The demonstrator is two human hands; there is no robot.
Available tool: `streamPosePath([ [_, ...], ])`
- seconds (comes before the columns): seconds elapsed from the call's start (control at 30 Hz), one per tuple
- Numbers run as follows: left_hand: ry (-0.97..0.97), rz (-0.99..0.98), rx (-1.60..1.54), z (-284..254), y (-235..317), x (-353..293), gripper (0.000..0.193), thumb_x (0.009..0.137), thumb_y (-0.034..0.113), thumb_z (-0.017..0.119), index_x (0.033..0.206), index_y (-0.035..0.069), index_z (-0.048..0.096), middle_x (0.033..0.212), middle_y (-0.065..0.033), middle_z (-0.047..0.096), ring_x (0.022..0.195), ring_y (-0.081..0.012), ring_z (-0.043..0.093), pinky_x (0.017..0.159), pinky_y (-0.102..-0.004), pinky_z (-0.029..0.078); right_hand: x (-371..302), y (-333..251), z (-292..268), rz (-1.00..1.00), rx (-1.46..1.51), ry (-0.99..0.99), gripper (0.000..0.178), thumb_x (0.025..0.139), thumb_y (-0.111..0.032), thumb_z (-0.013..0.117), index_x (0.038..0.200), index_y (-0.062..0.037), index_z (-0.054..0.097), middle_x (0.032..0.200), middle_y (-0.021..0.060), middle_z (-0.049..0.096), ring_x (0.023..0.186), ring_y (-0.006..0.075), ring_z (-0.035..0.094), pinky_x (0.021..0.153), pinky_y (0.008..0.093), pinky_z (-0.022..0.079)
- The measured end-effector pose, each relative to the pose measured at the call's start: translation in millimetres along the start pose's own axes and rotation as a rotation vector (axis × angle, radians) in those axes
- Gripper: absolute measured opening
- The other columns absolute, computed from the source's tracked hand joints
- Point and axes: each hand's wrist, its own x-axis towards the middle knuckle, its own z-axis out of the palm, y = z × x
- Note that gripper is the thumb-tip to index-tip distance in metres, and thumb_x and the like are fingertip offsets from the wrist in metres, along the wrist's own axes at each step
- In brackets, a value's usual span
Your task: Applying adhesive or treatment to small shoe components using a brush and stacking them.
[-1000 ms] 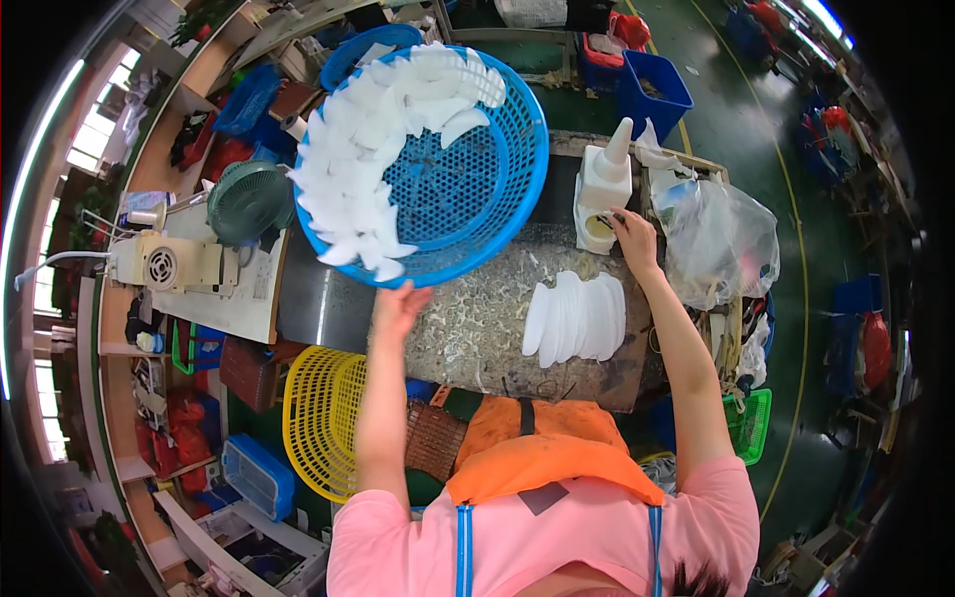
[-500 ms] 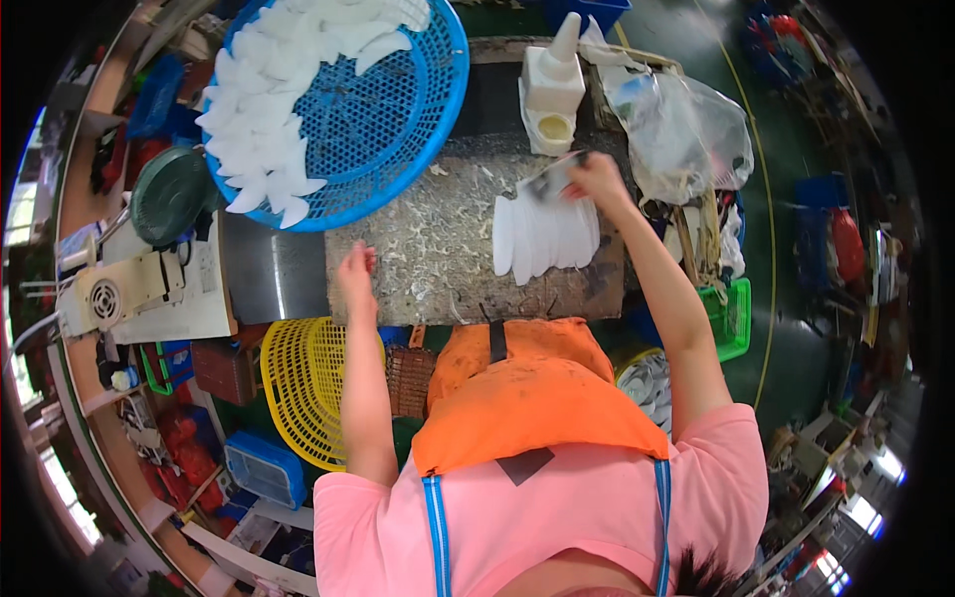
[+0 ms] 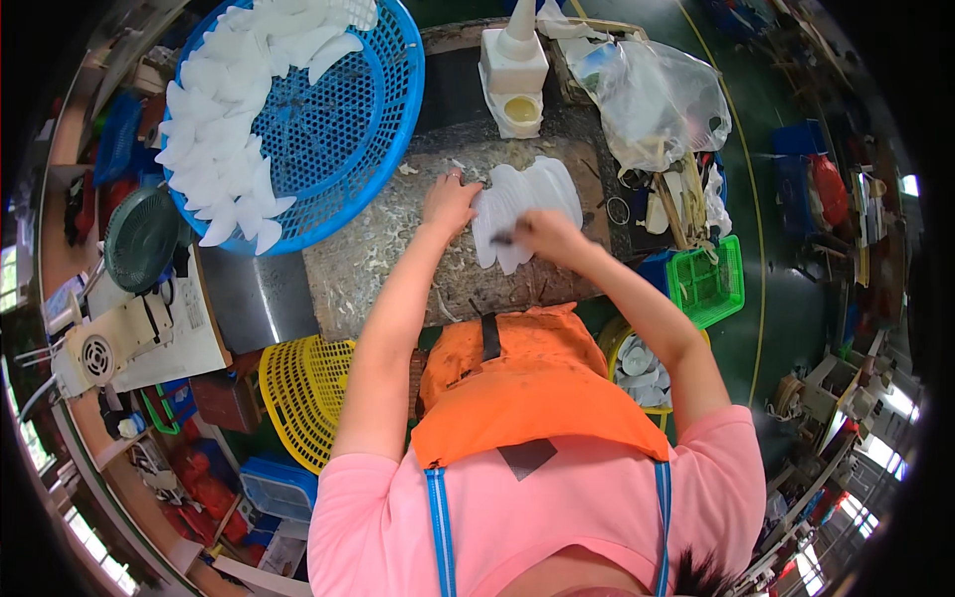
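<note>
White pieces (image 3: 545,189) lie overlapped in a row on the tabletop (image 3: 373,284), ahead of the orange apron (image 3: 537,368). We see the right grip (image 3: 532,235) at their near part, pinching a small dark tool (image 3: 501,239), blurred. Left grip (image 3: 453,203) at their left edge, fingers loosely spread; contact we cannot confirm. Change: the right has come from the cup (image 3: 520,110) to the pieces, so we judge the work is now on the row itself. Against the earliest frame, the left has quit the rim of the blue basket (image 3: 403,114), which holds more white shapes. White bottle (image 3: 514,62) stands behind the cup.
</note>
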Motion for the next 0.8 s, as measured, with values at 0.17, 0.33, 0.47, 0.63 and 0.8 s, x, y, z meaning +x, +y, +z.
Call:
streamPosePath([
  [0.17,0.109,-0.099,-0.210,3,-2,5,0.021,0.070,0.006,0.063,0.090,0.007,0.064,0.096,-0.0129,0.061,0.090,-0.0317,0.059,0.075,-0.0413,0.047,40,13,-5,-0.278,0.000,0.454,0.018,0.081,-0.016,0.059,0.090,-0.0022,0.066,0.091,0.0152,0.064,0.084,0.0339,0.061,0.071,0.0417,0.048],
  [0.33,0.331,-0.188,-0.410,-41,-6,-33,0.009,0.073,0.004,0.057,0.079,0.005,0.063,0.079,-0.0128,0.063,0.076,-0.0320,0.061,0.066,-0.0412,0.047,-10,40,25,-0.624,-0.270,0.191,0.023,0.073,-0.002,0.056,0.095,-0.0060,0.061,0.097,0.0108,0.056,0.083,0.0318,0.060,0.071,0.0405,0.049],
  [0.47,0.740,-0.048,-0.315,-47,20,-61,0.011,0.073,0.002,0.057,0.081,0.006,0.062,0.079,-0.0118,0.061,0.074,-0.0319,0.060,0.066,-0.0417,0.047,-38,36,18,-0.657,-0.291,-0.085,0.021,0.074,-0.003,0.057,0.094,-0.0063,0.061,0.096,0.0112,0.056,0.081,0.0320,0.060,0.066,0.0418,0.049],
  [0.63,0.536,0.243,-0.191,36,39,-88,0.008,0.071,0.001,0.060,0.078,0.006,0.060,0.078,-0.0094,0.058,0.079,-0.0303,0.056,0.069,-0.0414,0.045,44,13,-12,-0.002,-0.103,0.260,0.015,0.080,-0.010,0.054,0.090,-0.0052,0.064,0.099,0.0141,0.060,0.088,0.0323,0.060,0.071,0.0435,0.048],
  [0.8,0.461,0.193,-0.235,65,29,-90,0.023,0.066,0.005,0.069,0.085,0.006,0.056,0.087,-0.0093,0.057,0.087,-0.0305,0.053,0.075,-0.0416,0.042,41,20,24,-0.495,-0.182,0.310,0.018,0.078,-0.006,0.055,0.093,-0.0062,0.065,0.098,0.0130,0.060,0.089,0.0324,0.060,0.074,0.0410,0.048],
])
